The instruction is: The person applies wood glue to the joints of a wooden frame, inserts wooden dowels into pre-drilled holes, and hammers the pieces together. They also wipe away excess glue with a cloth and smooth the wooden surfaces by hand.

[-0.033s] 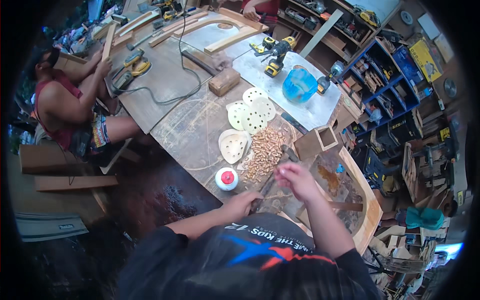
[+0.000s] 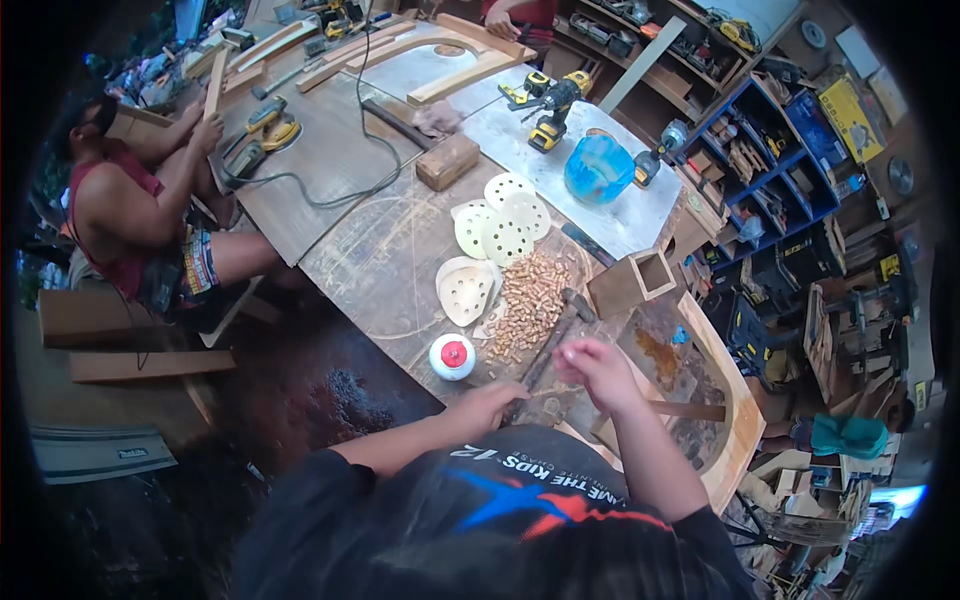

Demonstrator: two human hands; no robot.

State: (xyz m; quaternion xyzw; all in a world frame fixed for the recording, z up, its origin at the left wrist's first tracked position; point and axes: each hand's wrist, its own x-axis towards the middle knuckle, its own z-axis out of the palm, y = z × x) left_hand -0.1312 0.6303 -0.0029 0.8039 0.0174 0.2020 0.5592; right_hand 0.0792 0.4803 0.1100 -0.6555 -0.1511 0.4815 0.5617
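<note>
My left hand (image 2: 483, 408) is closed around the lower end of a hammer's handle (image 2: 545, 362). The hammer's dark head (image 2: 578, 304) rests at the right edge of a pile of short wooden dowels (image 2: 530, 300). My right hand (image 2: 598, 372) is raised just right of the handle, its fingertips pinched together; whatever may be between them is too small to make out. A white bottle with a red cap (image 2: 453, 357) stands left of the dowels. Under my right forearm lies a curved wooden frame (image 2: 745, 425), partly hidden by the arm.
Perforated sanding discs (image 2: 508, 240) lie beyond the dowels. A hollow wooden box (image 2: 640, 283), a blue tub (image 2: 600, 170), a wood block (image 2: 448, 163) and a cordless drill (image 2: 555, 108) stand farther back. A corded sander (image 2: 270, 130) lies far left, near a seated person (image 2: 130, 200) holding wood.
My right hand has shifted very slightly downward beside the hammer. The left hand stays on the handle.
</note>
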